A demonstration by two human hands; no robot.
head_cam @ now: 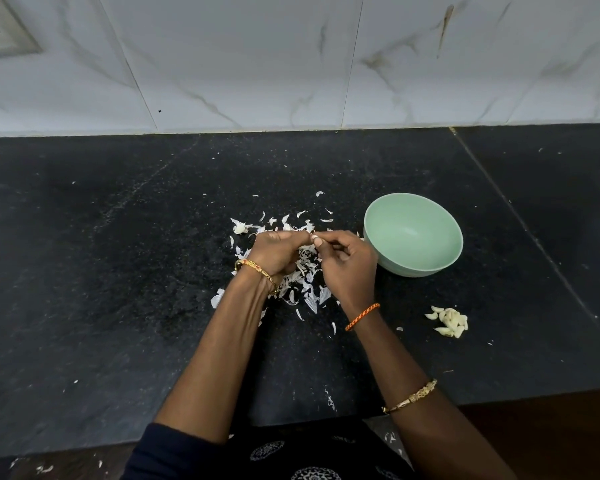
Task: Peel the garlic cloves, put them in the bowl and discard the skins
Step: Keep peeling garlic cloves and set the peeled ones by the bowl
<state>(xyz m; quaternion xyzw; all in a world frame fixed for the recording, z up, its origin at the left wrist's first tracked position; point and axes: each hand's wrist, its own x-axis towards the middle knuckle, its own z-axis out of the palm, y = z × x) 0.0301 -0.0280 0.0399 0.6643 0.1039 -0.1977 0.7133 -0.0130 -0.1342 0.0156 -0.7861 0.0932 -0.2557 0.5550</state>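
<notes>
Both hands were held together over the black counter, directly above the heap of skins, evidently so that peelings dropped onto one spot. The left hand was curled, its fingertips meeting those of the right hand; between them a small pale garlic clove was pinched, only its tip showing. Which hand bore the grip and which stripped the skin could not be told.

The green bowl stood just right of the right hand, near enough for a short drop, yet it held nothing visible. Peeled cloves lay instead in a small pile on the counter, nearer the edge and well right of the right wrist. In my judgement peeling was well advanced, while transfer to the bowl and removal of the skins were still outstanding.

Loose flakes were scattered widely, some at the front edge. A wall socket sat at the upper left of the tiled wall. Nothing stood between hands and bowl.
</notes>
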